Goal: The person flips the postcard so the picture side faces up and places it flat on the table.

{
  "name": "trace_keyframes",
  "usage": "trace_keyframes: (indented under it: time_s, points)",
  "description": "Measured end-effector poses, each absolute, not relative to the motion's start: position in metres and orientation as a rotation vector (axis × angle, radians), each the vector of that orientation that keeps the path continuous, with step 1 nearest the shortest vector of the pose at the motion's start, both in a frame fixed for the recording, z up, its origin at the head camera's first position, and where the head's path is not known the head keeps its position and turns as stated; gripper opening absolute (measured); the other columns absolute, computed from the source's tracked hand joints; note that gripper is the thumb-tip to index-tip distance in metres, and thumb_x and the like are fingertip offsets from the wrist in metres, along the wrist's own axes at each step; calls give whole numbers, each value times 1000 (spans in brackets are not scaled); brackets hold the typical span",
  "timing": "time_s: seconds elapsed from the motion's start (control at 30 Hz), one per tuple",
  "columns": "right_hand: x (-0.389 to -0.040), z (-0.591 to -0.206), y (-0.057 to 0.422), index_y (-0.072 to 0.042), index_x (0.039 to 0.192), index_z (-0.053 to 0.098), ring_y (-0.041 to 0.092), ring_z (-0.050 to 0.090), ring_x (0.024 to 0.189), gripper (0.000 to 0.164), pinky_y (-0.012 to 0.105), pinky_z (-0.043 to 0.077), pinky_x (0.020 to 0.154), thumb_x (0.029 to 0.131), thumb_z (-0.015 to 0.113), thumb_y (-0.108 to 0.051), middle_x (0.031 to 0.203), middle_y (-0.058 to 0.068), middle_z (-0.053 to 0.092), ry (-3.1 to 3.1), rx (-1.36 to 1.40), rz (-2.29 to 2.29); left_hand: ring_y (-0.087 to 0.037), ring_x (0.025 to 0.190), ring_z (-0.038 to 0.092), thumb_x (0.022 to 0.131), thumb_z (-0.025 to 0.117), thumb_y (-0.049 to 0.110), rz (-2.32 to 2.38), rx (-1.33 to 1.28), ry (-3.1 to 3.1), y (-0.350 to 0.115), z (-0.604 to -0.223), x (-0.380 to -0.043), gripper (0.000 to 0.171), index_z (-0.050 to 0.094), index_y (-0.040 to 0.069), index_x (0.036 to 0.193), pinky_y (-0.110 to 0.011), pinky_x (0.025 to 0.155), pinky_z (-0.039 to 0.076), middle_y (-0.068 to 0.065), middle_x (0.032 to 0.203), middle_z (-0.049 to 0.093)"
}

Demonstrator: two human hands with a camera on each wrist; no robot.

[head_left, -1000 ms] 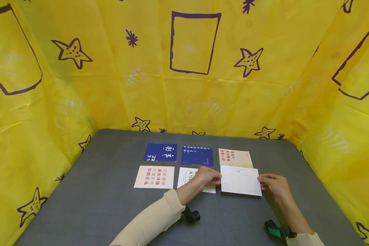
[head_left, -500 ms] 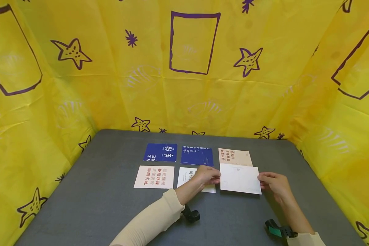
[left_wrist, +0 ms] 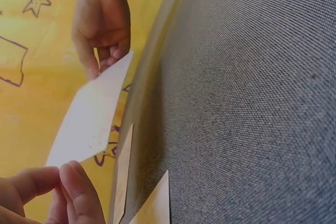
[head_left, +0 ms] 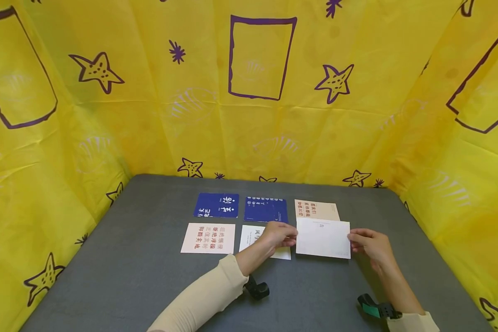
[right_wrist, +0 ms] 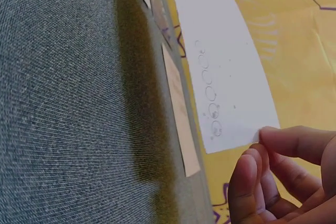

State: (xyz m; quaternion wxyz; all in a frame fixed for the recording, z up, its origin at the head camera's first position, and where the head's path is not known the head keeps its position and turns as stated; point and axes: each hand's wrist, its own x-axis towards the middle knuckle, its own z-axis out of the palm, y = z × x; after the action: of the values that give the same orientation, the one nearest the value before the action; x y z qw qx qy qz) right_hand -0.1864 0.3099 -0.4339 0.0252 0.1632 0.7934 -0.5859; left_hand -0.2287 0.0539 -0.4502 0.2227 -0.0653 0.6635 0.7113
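Between both hands a white postcard is held by its short edges, above the dark table and overlapping the near edge of a peach card in the head view. My left hand pinches its left edge; thumb and finger meet at the card corner in the left wrist view. On the other side my right hand pinches the right edge. The right wrist view shows a row of faint circles on the postcard. A white card with black print lies partly hidden under the left hand and wrist.
Two blue cards, one on the left and one in the middle, lie in the back row. A pink card with red print lies front left. A yellow patterned curtain surrounds the grey table.
The postcard has risen slightly and tilted, its near edge shifting away from the table's front. Both hands keep their pinch; the right hand has moved up a little. The lying cards stay put.
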Motion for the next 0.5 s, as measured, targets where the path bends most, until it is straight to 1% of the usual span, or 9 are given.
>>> trace_keyframes:
  time_s: [0.1,0.2,0.37,0.5]
  points:
    - [-185,-432,311,-5,94,65,11,60,62,23,25,55,63,80,68,-23,68,-10,62,2446,472,-1850,-7,53,57,75,63,2,1981,-173,1837,55,-450,-228,16,66,-5,90,-18,54,53,-4,67,60]
    - [-183,-429,311,-8,90,65,10,61,61,15,26,55,61,81,67,-20,68,-10,63,2437,425,-1898,-6,53,56,76,63,3,2010,-164,1833,57,-449,-228,18,66,-5,91,-16,54,52,-3,67,59]
    - [-183,-422,311,-7,91,64,11,63,61,18,26,55,62,81,66,-22,69,-10,65,2440,372,-1929,-7,55,57,77,62,4,2059,-137,1799,58,-449,-228,18,66,-5,93,-17,56,52,-2,66,60]
    - [-185,-428,316,-14,88,66,11,65,63,14,28,56,63,80,68,-24,69,-10,66,2440,344,-1971,-7,58,59,78,61,3,2100,-115,1763,59,-449,-227,18,64,-6,94,-18,58,53,-2,67,62]
